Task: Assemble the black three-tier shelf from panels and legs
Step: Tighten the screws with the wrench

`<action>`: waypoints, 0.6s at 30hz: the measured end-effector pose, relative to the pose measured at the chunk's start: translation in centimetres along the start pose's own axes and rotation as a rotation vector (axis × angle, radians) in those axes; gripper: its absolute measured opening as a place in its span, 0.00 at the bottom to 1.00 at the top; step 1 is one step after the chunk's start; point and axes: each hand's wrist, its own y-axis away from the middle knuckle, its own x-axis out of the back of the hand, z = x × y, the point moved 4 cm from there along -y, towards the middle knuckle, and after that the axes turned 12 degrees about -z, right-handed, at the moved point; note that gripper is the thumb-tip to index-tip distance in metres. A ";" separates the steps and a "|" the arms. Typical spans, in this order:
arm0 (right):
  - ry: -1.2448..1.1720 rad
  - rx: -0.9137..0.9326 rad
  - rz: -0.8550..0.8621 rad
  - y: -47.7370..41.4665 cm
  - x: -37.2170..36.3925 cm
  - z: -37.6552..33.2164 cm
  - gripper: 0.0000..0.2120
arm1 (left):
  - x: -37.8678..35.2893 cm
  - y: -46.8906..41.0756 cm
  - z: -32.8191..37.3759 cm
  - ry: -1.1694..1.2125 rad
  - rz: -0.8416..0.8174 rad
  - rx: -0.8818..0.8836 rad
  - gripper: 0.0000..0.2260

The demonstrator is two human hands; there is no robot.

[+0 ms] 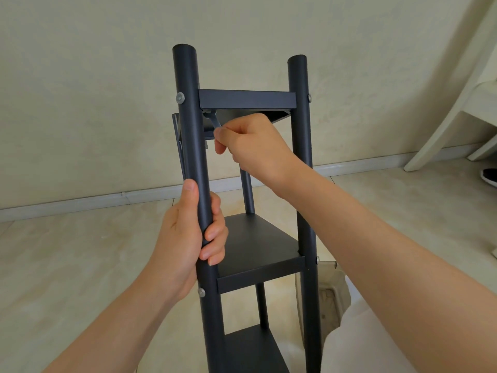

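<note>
The black shelf stands upright in front of me, with a top panel, a middle panel and a lower panel between round black legs. My left hand grips the near left leg just above the middle panel. My right hand reaches under the top panel and pinches a small silver wrench, whose head sits at the panel's inner left corner. Silver bolt heads show on the legs. The near right leg stands free.
A pale wall and a baseboard lie behind the shelf, with a beige tiled floor below. White furniture leans in at the right, and a dark shoe lies at the right edge. A pale cardboard piece lies near my knee.
</note>
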 end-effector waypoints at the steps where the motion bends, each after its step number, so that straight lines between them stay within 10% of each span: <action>1: 0.004 0.005 0.004 0.0 0.0 0.0 0.18 | 0.0 0.0 0.0 0.000 0.002 0.003 0.27; 18: 0.008 0.084 0.093 0.1 0.0 -0.4 0.17 | -0.4 0.0 0.0 0.006 -0.029 0.015 0.26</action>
